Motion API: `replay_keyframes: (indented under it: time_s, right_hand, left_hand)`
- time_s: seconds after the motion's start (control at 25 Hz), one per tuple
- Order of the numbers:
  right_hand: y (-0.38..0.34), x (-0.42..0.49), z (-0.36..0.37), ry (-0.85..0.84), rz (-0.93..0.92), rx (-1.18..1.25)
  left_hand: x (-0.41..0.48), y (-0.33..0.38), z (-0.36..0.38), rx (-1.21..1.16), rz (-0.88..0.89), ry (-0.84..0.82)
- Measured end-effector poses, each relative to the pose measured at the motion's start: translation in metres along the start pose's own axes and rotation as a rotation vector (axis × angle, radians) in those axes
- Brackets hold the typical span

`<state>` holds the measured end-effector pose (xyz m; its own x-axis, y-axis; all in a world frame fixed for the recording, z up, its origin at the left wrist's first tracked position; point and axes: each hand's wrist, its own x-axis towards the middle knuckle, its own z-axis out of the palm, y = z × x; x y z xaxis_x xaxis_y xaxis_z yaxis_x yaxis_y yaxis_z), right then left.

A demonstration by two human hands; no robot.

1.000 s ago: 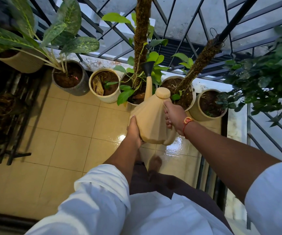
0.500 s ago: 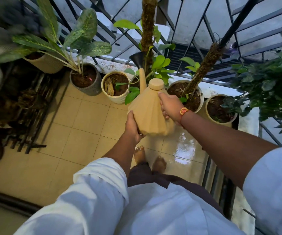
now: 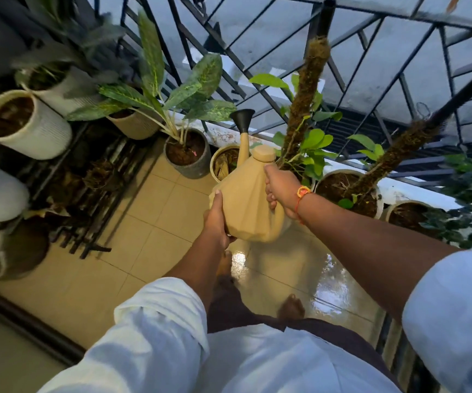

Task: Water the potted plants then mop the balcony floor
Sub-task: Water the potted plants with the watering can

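Head view: watering can [image 3: 246,204] half hides gripping right hand [image 3: 282,187]

1. The left arm comes out of the left sleeve [image 3: 155,321] near 6 o'clock, forearm bare, and reaches straight toward 12 o'clock.
2. The left grip [image 3: 217,219] cups the lower side of the watering can [image 3: 246,202], with the thumb up along its wall and the fingers tucked beneath.
3. The right arm enters from the right sleeve [image 3: 450,302] at 4 o'clock, bare and nearly straight, stretching toward 10 o'clock.
4. The right grip [image 3: 281,187] sits at 2 o'clock of the left one, back of the hand up, fingers curled in at the can's upper side.
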<state>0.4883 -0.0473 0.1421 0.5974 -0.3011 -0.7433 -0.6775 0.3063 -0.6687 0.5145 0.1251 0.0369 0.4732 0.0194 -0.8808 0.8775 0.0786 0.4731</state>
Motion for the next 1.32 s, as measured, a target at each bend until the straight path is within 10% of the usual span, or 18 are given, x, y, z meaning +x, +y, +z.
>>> replay_keyframes:
  time_s: [0.56, 1.32]
  right_hand:
    - [-0.046, 0.114, 0.137, 0.174, 0.171, -0.014]
    - [-0.062, 0.145, 0.127, 0.212, 0.274, 0.050]
  left_hand:
    - [0.111, 0.124, -0.065, 0.144, -0.161, -0.013]
    - [0.130, 0.140, -0.041, 0.224, -0.282, 0.036]
